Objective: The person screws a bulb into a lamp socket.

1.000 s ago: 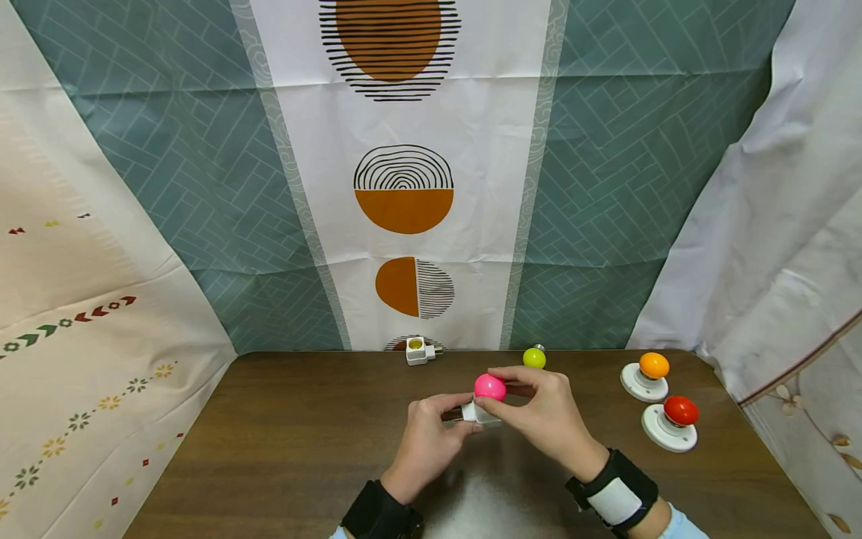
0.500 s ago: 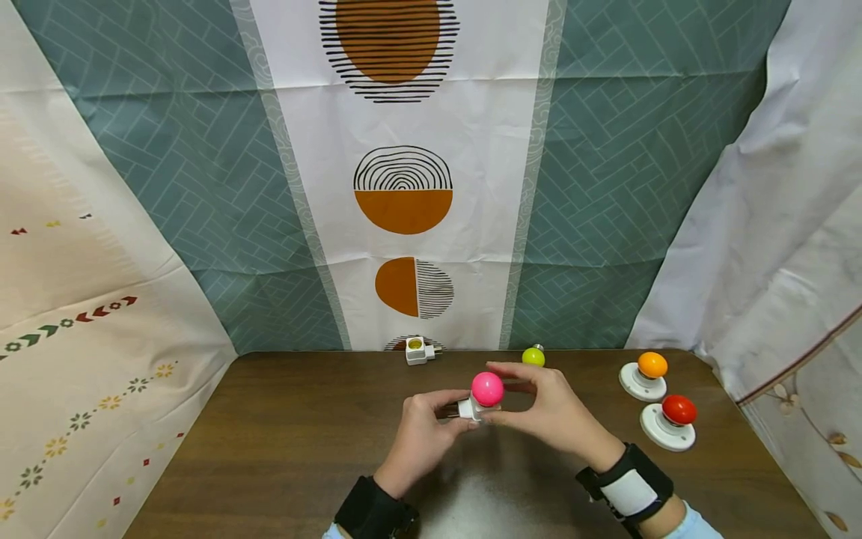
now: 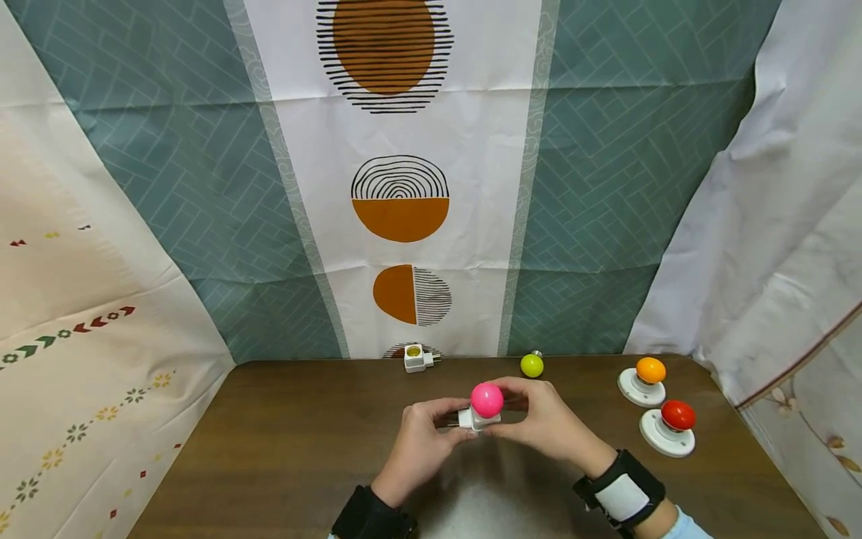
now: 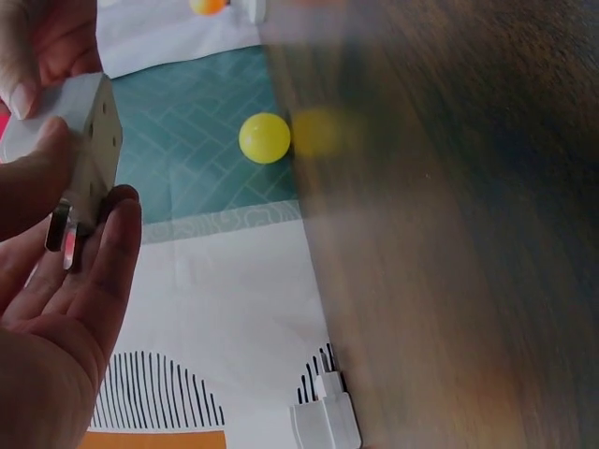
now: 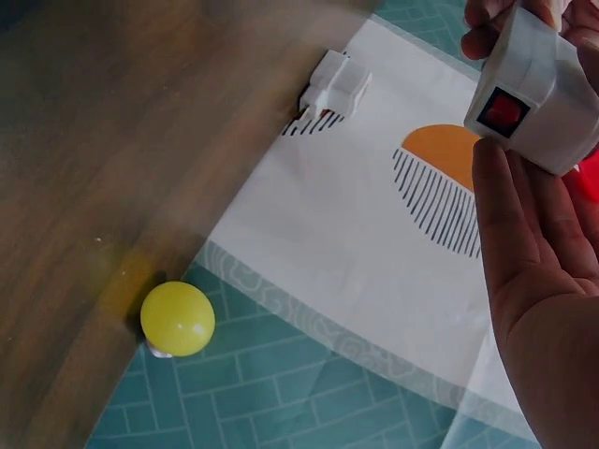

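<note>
A pink light bulb point(image 3: 487, 400) sits upright in a white plug-in bulb socket point(image 3: 477, 421), held above the table between both hands. My left hand point(image 3: 420, 442) pinches the socket at its plug side; the metal plug pins point(image 4: 64, 234) show in the left wrist view. My right hand point(image 3: 548, 423) grips the socket's right side, thumb in front and fingers behind. A red switch point(image 5: 504, 112) on the socket body shows in the right wrist view. The bulb's screw base is hidden inside the socket.
A second white plug-in socket point(image 3: 417, 359) lies at the table's back edge. A yellow-green bulb point(image 3: 531, 365) lies to its right. At far right, an orange bulb point(image 3: 650, 370) and a red bulb point(image 3: 677, 415) stand in round white bases. Patterned cloth point(image 3: 592, 224) hangs behind the table.
My right hand's fingers have moved from the pink bulb down to the socket's side. The socket has turned slightly, and the bulb shows more fully. The head view has shifted slightly.
</note>
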`<control>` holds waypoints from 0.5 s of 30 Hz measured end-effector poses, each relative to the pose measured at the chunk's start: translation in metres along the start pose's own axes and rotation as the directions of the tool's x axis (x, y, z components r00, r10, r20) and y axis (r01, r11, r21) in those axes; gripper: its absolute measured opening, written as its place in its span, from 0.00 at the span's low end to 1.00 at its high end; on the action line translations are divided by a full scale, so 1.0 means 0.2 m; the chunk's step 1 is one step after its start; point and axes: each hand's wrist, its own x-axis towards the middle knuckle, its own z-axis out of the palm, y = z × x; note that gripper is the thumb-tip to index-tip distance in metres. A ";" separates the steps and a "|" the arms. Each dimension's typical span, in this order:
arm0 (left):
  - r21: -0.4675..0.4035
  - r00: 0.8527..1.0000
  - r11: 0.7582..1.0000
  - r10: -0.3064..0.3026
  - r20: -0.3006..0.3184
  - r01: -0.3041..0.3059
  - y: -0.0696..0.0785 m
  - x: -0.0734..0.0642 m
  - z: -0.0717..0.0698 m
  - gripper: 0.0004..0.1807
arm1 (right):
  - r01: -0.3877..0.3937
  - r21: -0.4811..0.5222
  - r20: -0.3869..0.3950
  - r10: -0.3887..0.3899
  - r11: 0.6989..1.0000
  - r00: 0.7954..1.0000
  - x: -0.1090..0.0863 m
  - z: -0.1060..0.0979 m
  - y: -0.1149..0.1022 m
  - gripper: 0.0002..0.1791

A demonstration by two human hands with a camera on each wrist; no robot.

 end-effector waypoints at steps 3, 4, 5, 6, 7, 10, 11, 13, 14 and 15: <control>0.002 1.000 1.000 0.010 0.015 -0.010 -0.02 0.00 0.00 0.20 | -0.016 -0.002 0.016 0.016 1.000 1.000 0.00 0.01 0.01 0.29; 0.000 1.000 1.000 0.012 0.022 -0.012 -0.02 0.00 0.00 0.20 | -0.023 0.002 0.023 0.023 1.000 0.999 0.00 0.01 0.01 0.28; -0.004 0.999 1.000 0.016 0.030 -0.016 -0.03 0.00 0.00 0.19 | -0.032 0.006 0.029 0.031 0.999 0.999 0.00 0.01 0.01 0.28; -0.010 0.999 1.000 0.017 0.038 -0.017 -0.03 -0.01 0.00 0.19 | -0.038 0.011 0.034 0.037 0.999 0.999 0.00 0.01 0.02 0.27; -0.016 0.999 1.000 0.018 0.047 -0.017 -0.04 -0.01 0.01 0.19 | -0.043 0.021 0.039 0.042 0.999 0.998 0.00 0.01 0.02 0.27; -0.028 0.998 0.999 0.027 0.061 -0.025 -0.04 -0.01 0.02 0.19 | -0.048 0.046 0.052 0.046 0.998 0.998 -0.01 0.01 0.03 0.26; -0.030 0.998 0.999 0.029 0.062 -0.027 -0.05 -0.01 0.02 0.18 | -0.048 0.059 0.054 0.045 0.997 0.998 -0.01 0.02 0.04 0.26; -0.028 0.998 0.999 0.020 0.065 -0.018 -0.05 -0.01 0.02 0.19 | -0.054 0.079 0.052 0.050 0.995 0.997 -0.01 0.03 0.05 0.26; -0.022 0.998 1.000 0.016 0.065 -0.014 -0.05 -0.01 0.02 0.19 | -0.057 0.082 0.044 0.054 0.995 0.998 -0.01 0.03 0.05 0.26; -0.016 0.998 1.000 0.015 0.060 -0.015 -0.06 -0.01 0.02 0.19 | -0.065 0.086 0.033 0.063 0.994 0.997 -0.01 0.03 0.05 0.26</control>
